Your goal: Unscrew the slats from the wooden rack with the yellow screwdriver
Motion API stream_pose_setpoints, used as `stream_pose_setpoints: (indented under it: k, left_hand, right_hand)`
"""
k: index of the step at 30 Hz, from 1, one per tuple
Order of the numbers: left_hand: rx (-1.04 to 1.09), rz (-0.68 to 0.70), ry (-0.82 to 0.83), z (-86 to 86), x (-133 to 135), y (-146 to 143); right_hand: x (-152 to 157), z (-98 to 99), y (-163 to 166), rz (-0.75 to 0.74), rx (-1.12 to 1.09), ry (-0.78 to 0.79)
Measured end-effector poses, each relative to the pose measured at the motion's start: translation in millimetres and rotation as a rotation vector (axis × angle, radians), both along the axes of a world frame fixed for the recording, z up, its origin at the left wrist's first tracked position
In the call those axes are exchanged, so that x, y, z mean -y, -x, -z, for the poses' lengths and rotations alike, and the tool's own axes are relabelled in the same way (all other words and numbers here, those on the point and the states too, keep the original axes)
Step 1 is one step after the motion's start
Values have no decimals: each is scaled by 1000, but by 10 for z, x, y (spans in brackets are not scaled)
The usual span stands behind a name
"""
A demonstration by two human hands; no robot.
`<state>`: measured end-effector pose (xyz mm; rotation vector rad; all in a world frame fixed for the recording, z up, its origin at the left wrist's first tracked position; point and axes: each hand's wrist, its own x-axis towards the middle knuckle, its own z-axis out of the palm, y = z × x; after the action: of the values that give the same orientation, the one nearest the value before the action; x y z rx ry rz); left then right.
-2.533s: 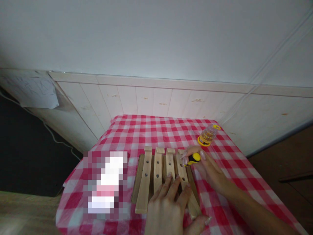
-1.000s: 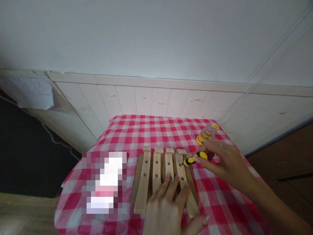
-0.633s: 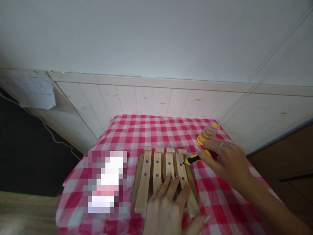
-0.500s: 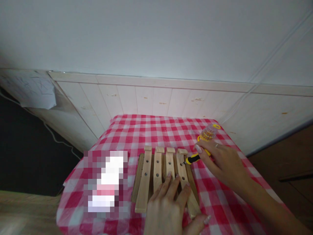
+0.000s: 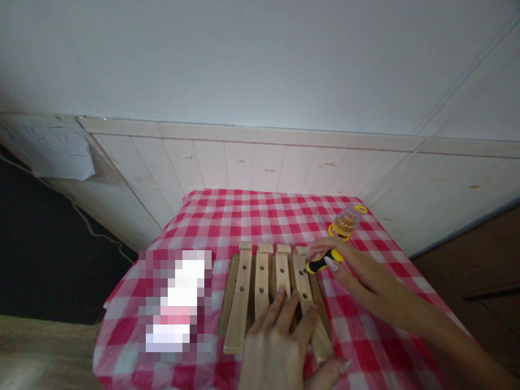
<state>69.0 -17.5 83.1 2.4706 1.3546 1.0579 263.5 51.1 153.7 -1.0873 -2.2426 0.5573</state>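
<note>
Since half a second ago, your right hand (image 5: 357,271) has changed its grip on the screwdriver (image 5: 319,264): your fingers now reach farther forward and left over its black-and-yellow handle, and the yellow rear end is uncovered. Thumb and fingers are closed about that handle. The tool stays tilted, its shaft pointing left at the far screw (image 5: 301,272) of the rightmost wooden slat (image 5: 302,283); you cannot tell from here whether the tip is seated.

Your left hand (image 5: 276,344) has kept its place, fingers slightly apart and laid flat over the right-hand slats, thumb out to the near right. The four slats lie side by side across a darker wooden board (image 5: 231,287), in the near middle of the checked tablecloth (image 5: 239,216), as they did before.

At the far right is the clear container (image 5: 349,219), its yellow base toward you and its yellow loop toward the far right. More of that base shows now, as your hand covers less of it. Inside sit many small yellowish pieces, too small to make out. On the left, a white item (image 5: 182,287) is blurred by large pixels.
</note>
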Motion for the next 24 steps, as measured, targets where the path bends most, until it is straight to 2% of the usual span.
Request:
stream_pose_setpoints:
  k: [5, 12, 24]
  left_hand:
    - [1, 7, 11, 5, -1, 4]
    - [-3, 8, 13, -21, 4, 4]
    - [-4, -4, -1, -46, -7, 3]
  right_hand:
    - [-53, 7, 25, 17, -1, -27]
    - [-54, 103, 56, 177, -100, -108]
    - [13, 160, 54, 278, -216, -166]
